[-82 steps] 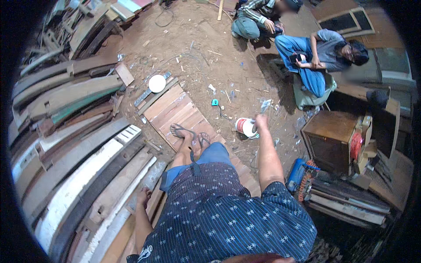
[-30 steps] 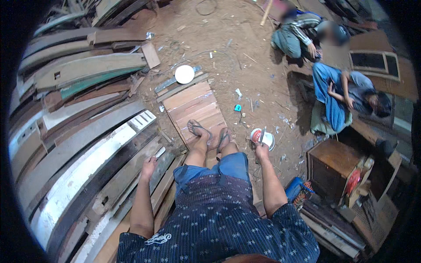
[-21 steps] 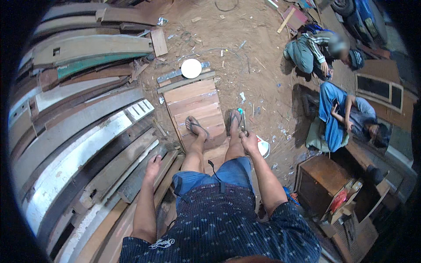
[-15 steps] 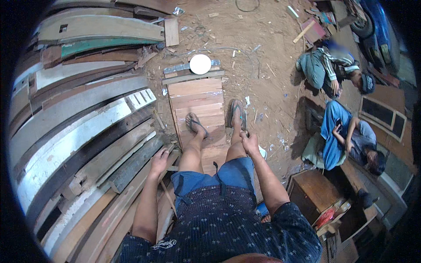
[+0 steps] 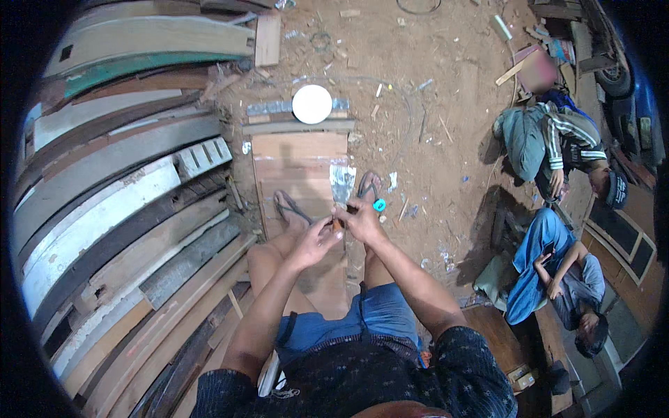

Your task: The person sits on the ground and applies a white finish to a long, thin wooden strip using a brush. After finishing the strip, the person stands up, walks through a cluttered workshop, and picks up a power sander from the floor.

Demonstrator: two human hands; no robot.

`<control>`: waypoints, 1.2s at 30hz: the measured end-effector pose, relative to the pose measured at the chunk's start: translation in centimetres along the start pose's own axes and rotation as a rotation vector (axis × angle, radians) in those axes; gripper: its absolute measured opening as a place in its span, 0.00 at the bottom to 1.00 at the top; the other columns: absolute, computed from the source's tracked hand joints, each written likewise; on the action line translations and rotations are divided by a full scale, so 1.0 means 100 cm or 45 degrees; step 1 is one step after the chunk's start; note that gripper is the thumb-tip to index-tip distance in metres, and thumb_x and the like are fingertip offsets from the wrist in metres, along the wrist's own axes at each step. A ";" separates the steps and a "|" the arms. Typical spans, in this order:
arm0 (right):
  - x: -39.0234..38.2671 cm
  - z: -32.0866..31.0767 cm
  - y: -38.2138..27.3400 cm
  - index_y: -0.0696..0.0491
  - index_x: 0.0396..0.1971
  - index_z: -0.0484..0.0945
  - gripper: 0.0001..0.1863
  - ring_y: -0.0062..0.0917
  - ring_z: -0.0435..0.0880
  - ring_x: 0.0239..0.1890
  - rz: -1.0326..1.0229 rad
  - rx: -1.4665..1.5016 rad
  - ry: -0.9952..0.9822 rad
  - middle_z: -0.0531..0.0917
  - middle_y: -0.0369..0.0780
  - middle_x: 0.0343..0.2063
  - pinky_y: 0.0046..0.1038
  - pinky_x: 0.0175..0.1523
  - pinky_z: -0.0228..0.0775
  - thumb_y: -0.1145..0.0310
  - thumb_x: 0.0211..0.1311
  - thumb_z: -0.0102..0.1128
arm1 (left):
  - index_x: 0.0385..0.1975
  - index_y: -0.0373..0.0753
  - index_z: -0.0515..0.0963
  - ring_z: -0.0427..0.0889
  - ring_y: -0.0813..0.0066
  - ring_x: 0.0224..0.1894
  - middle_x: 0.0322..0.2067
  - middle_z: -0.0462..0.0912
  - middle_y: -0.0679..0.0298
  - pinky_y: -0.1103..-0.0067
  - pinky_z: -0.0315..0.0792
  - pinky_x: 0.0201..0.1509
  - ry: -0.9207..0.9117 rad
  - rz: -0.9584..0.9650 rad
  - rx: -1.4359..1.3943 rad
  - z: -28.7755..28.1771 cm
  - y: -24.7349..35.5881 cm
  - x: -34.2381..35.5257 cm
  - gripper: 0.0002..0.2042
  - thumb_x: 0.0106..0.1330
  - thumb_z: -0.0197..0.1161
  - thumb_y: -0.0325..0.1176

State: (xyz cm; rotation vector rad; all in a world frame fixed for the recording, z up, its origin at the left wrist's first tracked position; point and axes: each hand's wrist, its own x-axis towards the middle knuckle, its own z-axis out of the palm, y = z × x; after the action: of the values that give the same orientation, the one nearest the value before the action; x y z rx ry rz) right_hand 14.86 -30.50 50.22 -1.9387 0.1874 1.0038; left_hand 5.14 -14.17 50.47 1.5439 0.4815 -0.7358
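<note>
My left hand and my right hand meet over the wooden boards in front of me. Both sets of fingers are closed, with a small orange bit showing between them. A shiny silvery piece, like a plastic packet, reaches forward from my right fingers; I cannot tell its exact kind. Beside the right knuckles shows a small teal round thing, perhaps part of what I hold. What my left fingers grip is mostly hidden. My sandalled feet are on either side, the left one on the boards.
Stacked planks fill the left side. A white round disc lies at the boards' far end. To the right, two people sit low, near a wooden cabinet. Scraps and a thin cable litter the dirt floor.
My hands were apart, the left by the planks and the right by my right thigh; they have come together ahead of me. The silvery piece, orange bit and teal thing now show. The view has shifted.
</note>
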 end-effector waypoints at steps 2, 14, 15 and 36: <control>0.014 0.008 0.020 0.61 0.29 0.82 0.16 0.19 0.76 0.29 0.083 0.190 -0.088 0.82 0.38 0.26 0.26 0.35 0.70 0.61 0.61 0.67 | 0.56 0.30 0.68 0.82 0.66 0.42 0.42 0.81 0.53 0.72 0.75 0.45 0.013 0.046 0.039 0.011 -0.007 0.020 0.24 0.67 0.62 0.40; 0.022 0.007 0.152 0.61 0.55 0.76 0.22 0.24 0.83 0.37 0.387 0.661 0.335 0.84 0.44 0.41 0.26 0.44 0.76 0.61 0.70 0.56 | 0.48 0.34 0.72 0.76 0.77 0.27 0.28 0.76 0.65 0.76 0.72 0.32 0.233 -0.387 -0.233 -0.059 -0.110 0.042 0.14 0.66 0.55 0.32; 0.010 0.007 0.163 0.61 0.52 0.78 0.21 0.23 0.83 0.37 0.486 0.633 0.422 0.85 0.44 0.39 0.24 0.42 0.75 0.61 0.69 0.57 | 0.50 0.35 0.72 0.77 0.75 0.29 0.30 0.77 0.63 0.76 0.72 0.34 0.213 -0.430 -0.171 -0.071 -0.110 0.035 0.15 0.66 0.55 0.32; -0.122 0.208 0.565 0.57 0.46 0.82 0.16 0.25 0.81 0.31 1.185 1.323 1.206 0.81 0.40 0.32 0.28 0.44 0.74 0.64 0.62 0.60 | 0.32 0.38 0.72 0.72 0.79 0.25 0.24 0.72 0.68 0.79 0.71 0.30 -0.367 -0.608 0.946 -0.016 -0.103 0.067 0.04 0.67 0.52 0.30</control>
State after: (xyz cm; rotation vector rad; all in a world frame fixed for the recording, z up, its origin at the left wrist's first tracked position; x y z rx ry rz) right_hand -32.86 -49.49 16.47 -1.1103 1.8506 0.2321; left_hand 3.03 -12.19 38.46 1.9754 0.3771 -1.6154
